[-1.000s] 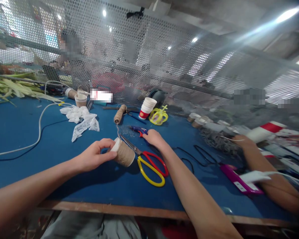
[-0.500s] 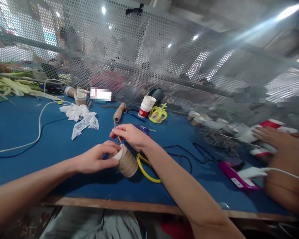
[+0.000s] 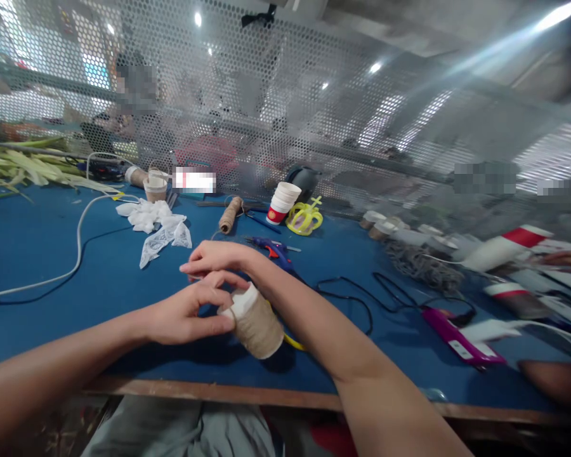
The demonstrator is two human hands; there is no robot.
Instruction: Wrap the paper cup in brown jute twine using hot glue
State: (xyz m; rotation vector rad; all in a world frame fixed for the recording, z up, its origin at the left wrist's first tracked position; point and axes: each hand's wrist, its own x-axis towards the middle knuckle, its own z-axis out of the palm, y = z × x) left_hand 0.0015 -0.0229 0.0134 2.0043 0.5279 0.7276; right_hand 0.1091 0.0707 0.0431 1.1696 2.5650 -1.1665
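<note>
A paper cup (image 3: 261, 330) wound with brown twine is tilted on its side above the blue table, its white rim to the left. My left hand (image 3: 185, 310) grips that rim, fingers at the mouth and thumb below. Just above and beyond it, my right hand (image 3: 216, 257) is closed in a pinch on the strand of twine, of which only a short bit shows by the fingertips. The twine spool (image 3: 230, 214) lies farther back. Behind my right forearm is a blue glue gun (image 3: 275, 250), and a yellow ring (image 3: 294, 343) is partly covered by that arm.
Stacked paper cups (image 3: 282, 204) and a yellow crown-shaped piece (image 3: 305, 218) stand near the mesh screen. Crumpled white plastic (image 3: 162, 228) and a white cable (image 3: 80, 235) lie left. A purple power strip (image 3: 461, 339), black cord and another person's arm (image 3: 554, 386) are right.
My right hand has moved left across the cup with the twine, uncovering the glue gun. The cup has shifted right and turned in my left hand. The other person's arm has drawn back.
</note>
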